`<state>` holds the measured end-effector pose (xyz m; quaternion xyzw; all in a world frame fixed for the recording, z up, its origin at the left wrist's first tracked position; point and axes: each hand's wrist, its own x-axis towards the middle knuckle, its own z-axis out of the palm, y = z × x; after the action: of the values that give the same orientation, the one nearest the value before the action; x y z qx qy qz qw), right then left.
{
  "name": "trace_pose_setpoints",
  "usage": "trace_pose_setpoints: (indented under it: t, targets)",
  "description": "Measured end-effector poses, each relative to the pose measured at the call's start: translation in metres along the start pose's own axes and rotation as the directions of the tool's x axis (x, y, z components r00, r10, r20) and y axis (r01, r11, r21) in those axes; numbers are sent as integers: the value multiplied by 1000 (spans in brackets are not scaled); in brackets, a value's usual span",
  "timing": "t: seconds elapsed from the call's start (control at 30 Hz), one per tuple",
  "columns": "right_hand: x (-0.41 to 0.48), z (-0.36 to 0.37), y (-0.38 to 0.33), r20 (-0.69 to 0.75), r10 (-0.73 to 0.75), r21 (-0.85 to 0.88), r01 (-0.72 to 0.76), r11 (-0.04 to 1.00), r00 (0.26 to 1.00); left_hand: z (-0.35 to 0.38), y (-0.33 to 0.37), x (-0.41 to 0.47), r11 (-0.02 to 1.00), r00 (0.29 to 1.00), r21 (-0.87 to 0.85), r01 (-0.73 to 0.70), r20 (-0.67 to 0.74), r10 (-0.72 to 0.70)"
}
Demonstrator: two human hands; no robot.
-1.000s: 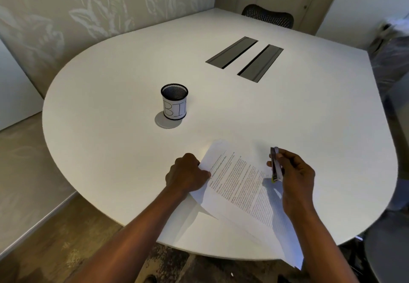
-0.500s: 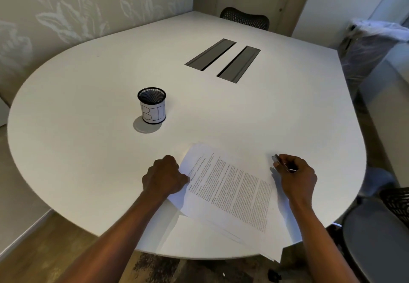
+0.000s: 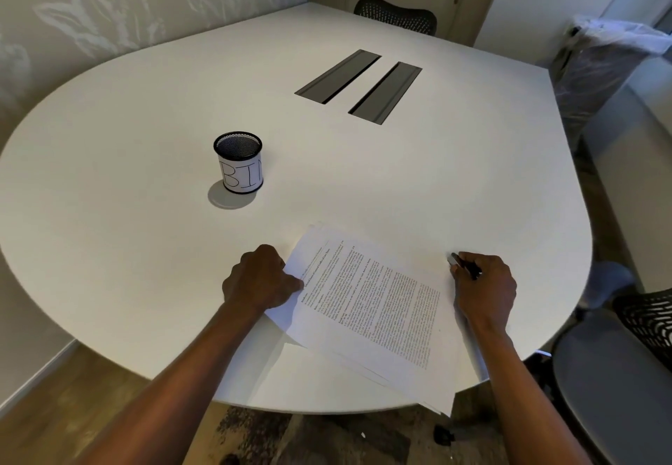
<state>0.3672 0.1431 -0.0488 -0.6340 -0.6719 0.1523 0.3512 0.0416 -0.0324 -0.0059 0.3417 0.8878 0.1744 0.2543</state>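
Observation:
A stack of printed paper sheets lies at an angle on the white table, near its front edge, one corner jutting past the rim. My left hand grips the stack's upper left edge with curled fingers. My right hand rests on the table just right of the stack and holds a small dark and silver tool, mostly hidden inside the fingers. A black mesh cup with a paper label reading BIN stands upright to the far left of the papers.
Two dark cable slots are set into the table's middle. A mesh-backed chair stands at the far side, another chair at the right. A plastic-lined waste bin sits at the back right.
My right hand came down from above the papers to the table beside them, still holding the tool. The lifted sheets settled flat. The view shifted to the right.

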Motion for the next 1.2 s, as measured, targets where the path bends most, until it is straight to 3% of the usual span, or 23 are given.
trace_pose_setpoints:
  t: [0.53,0.63,0.73,0.97,1.1,1.2]
  targets:
    - [-4,-2,-10,-15,-61,-85,59,995,998,-13,-2,-5,994,993,52,-96,-60,99]
    - [-13,-3,-22,-19,-180,-38,180,983,983,-14,-2,-9,987,981,17,-161,-111,161]
    - [-18,-4,-39,64,-212,136,202,970,975,-15,1,-14,974,953,-14,-227,-207,219]
    - [-13,-6,-82,378,-255,428,76,901,890,-50,23,-28,812,757,-42,-582,-394,521]
    - [-6,-9,-101,369,-255,651,-53,758,894,-85,44,-36,658,607,-121,-743,-537,586]
    - [-4,-12,-117,293,-224,750,-78,657,929,-107,60,-41,586,543,-208,-784,-686,484]
